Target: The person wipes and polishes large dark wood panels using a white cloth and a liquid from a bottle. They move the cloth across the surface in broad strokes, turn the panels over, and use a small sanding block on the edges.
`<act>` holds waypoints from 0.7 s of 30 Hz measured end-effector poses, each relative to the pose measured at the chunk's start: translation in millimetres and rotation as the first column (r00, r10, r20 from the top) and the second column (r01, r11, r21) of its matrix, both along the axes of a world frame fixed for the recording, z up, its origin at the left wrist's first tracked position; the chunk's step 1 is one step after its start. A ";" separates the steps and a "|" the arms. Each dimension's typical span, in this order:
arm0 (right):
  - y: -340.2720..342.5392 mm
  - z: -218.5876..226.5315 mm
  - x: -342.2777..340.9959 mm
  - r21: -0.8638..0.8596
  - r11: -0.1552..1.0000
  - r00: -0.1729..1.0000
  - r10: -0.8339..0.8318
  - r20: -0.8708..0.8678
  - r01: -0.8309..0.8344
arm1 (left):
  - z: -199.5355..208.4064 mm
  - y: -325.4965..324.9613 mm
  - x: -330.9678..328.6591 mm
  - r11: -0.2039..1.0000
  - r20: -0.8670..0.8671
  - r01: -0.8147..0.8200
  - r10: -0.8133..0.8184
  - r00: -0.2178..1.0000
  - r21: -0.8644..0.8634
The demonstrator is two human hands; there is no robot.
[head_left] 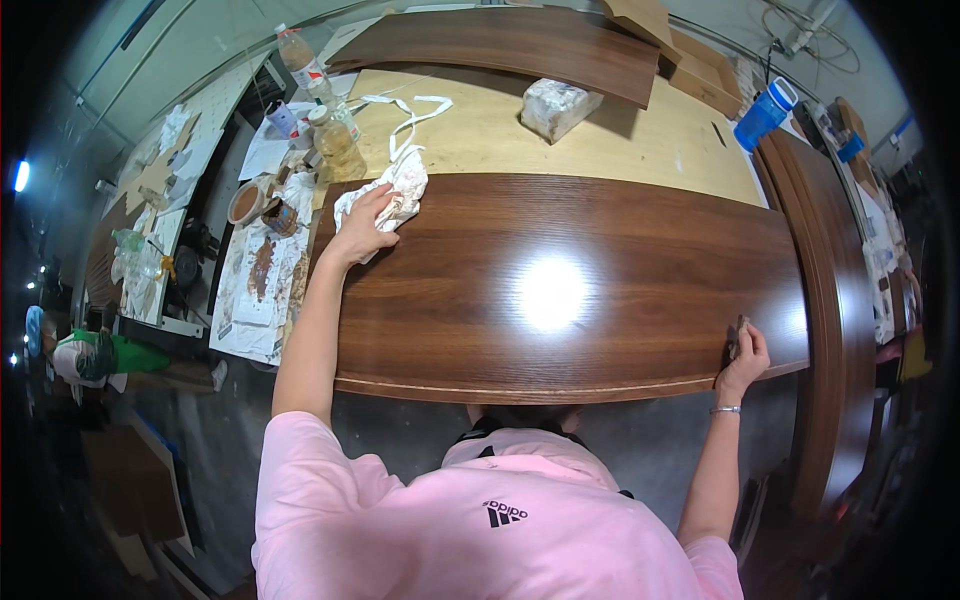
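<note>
A dark brown wood-grain board (470, 285) lies in front of me, with a bright light reflected in its glossy top. At its far left corner my left hand (366, 228) grips a crumpled white cloth (402, 190), fingers bent over it. A long strip of the cloth trails away onto the pale board behind. Near the right front corner my right hand (742, 365) is closed, pinching a small greyish-brown wad (738, 335) just over the surface. The fingers partly hide the wad, so I cannot tell its exact kind.
Plastic bottles (338, 148) and an open brown pot (246, 204) stand at the left on stained paper. Behind, a second brown board (490, 45) rests on a wrapped block (556, 108). A blue bottle (766, 116) and stacked brown panels (815, 260) are at right. Someone in green (130, 355) is far left.
</note>
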State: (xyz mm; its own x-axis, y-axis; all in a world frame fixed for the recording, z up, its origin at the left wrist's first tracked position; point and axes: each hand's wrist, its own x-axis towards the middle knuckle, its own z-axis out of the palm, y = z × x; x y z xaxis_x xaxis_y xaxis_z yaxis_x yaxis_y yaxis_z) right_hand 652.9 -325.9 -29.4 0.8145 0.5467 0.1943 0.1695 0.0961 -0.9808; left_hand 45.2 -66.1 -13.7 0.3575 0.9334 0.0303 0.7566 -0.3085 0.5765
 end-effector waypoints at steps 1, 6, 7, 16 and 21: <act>-0.5 1.6 -1.3 -0.006 1.000 1.000 -0.001 0.001 0.001 | 1.5 -0.9 2.2 1.000 -0.030 -0.013 0.013 0.999 0.006; -1.8 -0.6 1.8 -0.010 1.000 1.000 0.003 -0.008 -0.003 | 0.3 2.6 -2.0 1.000 0.020 0.003 -0.003 1.000 0.005; -0.9 -0.7 1.3 -0.006 1.000 1.000 0.006 0.000 -0.006 | -0.6 1.7 -2.3 1.000 0.077 0.007 -0.008 0.997 0.017; -3.3 -2.1 4.9 -0.019 1.000 0.999 0.022 0.026 -0.022 | 24.6 -161.2 163.9 0.855 -0.073 0.469 -0.465 0.882 0.220; -1.5 -1.2 4.0 -0.025 0.999 0.999 0.037 0.025 -0.036 | 26.1 -81.1 0.6 0.893 -0.074 -0.249 0.297 0.952 0.375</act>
State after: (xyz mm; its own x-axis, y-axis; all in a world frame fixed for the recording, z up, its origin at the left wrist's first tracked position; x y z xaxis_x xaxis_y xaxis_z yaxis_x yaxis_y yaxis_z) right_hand 656.9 -327.5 -30.6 0.7891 0.5807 0.2004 0.1910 0.0783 -0.9785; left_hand 45.9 -147.2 12.3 0.1129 0.9293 0.3516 0.8995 -0.2459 0.3612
